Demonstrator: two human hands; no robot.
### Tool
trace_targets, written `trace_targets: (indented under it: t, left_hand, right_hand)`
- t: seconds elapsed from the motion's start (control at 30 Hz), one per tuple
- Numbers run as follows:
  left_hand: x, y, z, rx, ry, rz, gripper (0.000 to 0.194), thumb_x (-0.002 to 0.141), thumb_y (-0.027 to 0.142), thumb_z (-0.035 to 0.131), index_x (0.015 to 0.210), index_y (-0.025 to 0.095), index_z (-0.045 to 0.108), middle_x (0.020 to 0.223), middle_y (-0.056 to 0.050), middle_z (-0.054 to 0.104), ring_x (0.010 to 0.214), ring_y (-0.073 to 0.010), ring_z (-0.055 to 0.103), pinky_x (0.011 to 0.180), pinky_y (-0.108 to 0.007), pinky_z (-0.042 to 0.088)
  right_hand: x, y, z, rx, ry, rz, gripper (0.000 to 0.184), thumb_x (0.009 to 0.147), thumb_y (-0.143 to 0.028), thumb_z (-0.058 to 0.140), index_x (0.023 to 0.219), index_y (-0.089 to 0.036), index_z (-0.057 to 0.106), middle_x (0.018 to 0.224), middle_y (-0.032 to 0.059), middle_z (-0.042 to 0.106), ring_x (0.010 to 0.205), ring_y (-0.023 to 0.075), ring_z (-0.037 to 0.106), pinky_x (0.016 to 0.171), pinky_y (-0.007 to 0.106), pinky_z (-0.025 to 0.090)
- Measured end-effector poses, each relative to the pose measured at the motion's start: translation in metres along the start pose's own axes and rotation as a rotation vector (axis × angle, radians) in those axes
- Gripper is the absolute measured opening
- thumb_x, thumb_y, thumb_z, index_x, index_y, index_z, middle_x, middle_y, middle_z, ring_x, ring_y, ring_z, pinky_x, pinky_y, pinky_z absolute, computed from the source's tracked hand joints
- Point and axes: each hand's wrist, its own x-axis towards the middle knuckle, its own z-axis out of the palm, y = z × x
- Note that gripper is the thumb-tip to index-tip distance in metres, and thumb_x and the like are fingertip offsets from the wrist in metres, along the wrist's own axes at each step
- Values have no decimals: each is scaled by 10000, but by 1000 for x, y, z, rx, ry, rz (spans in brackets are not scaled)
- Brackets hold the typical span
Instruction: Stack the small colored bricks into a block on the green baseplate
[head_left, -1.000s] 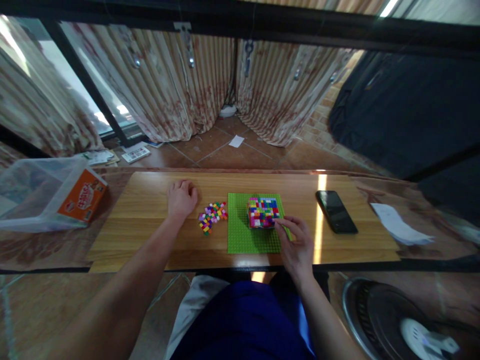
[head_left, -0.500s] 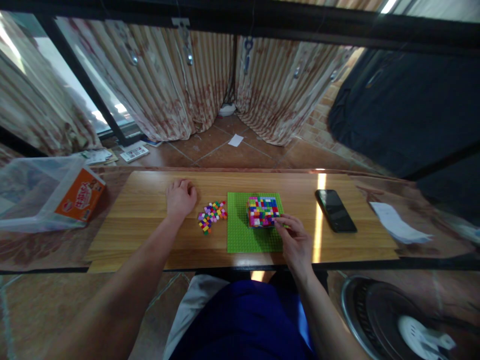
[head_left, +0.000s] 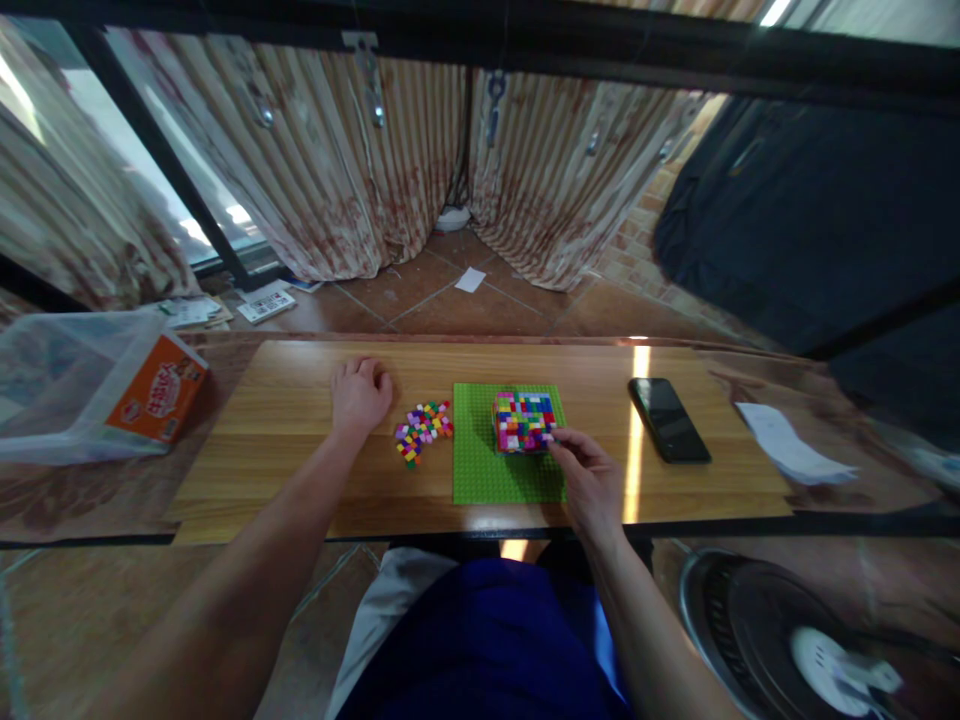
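A block built of many-coloured toy bricks stands on a green studded baseplate. My right hand is at the block's near right corner, thumb and forefinger pinched on a toy brick there; the fingers mostly hide it, and I cannot tell whether it is loose or part of the block. Left of the baseplate lies a loose heap of small coloured bricks. My left hand rests palm down on the wooden table beyond that heap, holding nothing, its fingers loosely bent and the thumb apart.
On the wooden table, a black phone lies to the right, with white paper past it. A clear plastic bin with an orange label stands at the left end. A round fan-like object is low at right.
The view has shifted very slightly. My right fingers have closed in a little at the block's corner; my left hand stays in place.
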Motion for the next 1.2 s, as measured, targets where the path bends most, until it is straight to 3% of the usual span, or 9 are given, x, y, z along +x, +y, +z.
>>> trace_targets:
  t: [0.3, 0.43, 0.5, 0.63, 0.73, 0.8, 1.0, 1.2]
  left_hand:
    - [-1, 0, 0, 1, 8, -4, 333, 851, 301, 459, 1100, 172, 638, 1176, -135, 624, 1121, -319, 528, 1008, -477, 395]
    - [-1, 0, 0, 12, -4, -8, 338, 856, 299, 452, 1096, 153, 639, 1176, -147, 623, 1119, -322, 527, 1005, -475, 395]
    - [-1, 1, 0, 16, -2, -12, 329, 859, 295, 450, 1090, 155, 639, 1177, -143, 622, 1117, -315, 530, 1006, -467, 395]
    - [-2, 2, 1, 29, -1, -14, 314, 866, 292, 454, 1091, 165, 634, 1171, -135, 620, 1118, -305, 532, 1002, -460, 395]
    - [-3, 1, 2, 42, 5, -13, 318, 869, 292, 456, 1103, 166, 630, 1171, -135, 620, 1115, -305, 534, 998, -465, 396]
    - [-3, 0, 3, 44, 12, -12, 317, 867, 288, 458, 1105, 168, 629, 1169, -131, 623, 1109, -305, 536, 991, -462, 401]
    - [-4, 0, 3, 32, 24, -4, 313, 868, 286, 455, 1099, 166, 630, 1155, -134, 628, 1119, -310, 529, 993, -467, 399]
    - [-3, -1, 4, 32, 7, -11, 328, 873, 291, 455, 1118, 156, 625, 1169, -138, 622, 1121, -310, 529, 992, -464, 400]
  right_hand:
    - [-3, 3, -4, -85, -1, -12, 321, 725, -416, 721, 940, -179, 694, 883, 61, 700, 802, 174, 642, 735, 338, 521]
    - [-11, -13, -5, -281, 90, -213, 276, 771, -414, 699, 928, -188, 701, 927, 63, 670, 798, 162, 619, 713, 320, 522]
    - [-16, -24, -1, -342, 77, -322, 211, 805, -378, 680, 906, -195, 705, 926, 56, 669, 819, 161, 620, 743, 323, 522]
    - [-35, -36, 23, -375, -169, -423, 112, 868, -284, 619, 908, -225, 705, 919, 32, 688, 850, 154, 636, 776, 305, 520]
    - [-52, -30, 50, -426, -434, -442, 131, 887, -224, 584, 952, -228, 697, 926, 33, 685, 863, 149, 633, 780, 283, 520]
    - [-60, -20, 69, -483, -532, -466, 144, 889, -192, 575, 959, -224, 696, 947, 40, 684, 905, 157, 624, 820, 286, 510]
    - [-58, 2, 110, -735, -671, -567, 171, 878, -182, 593, 1015, -206, 691, 1030, 70, 663, 980, 200, 588, 870, 314, 487]
    - [-49, 6, 121, -908, -719, -581, 146, 864, -180, 607, 986, -196, 686, 1043, 74, 652, 1004, 224, 562, 899, 340, 468]
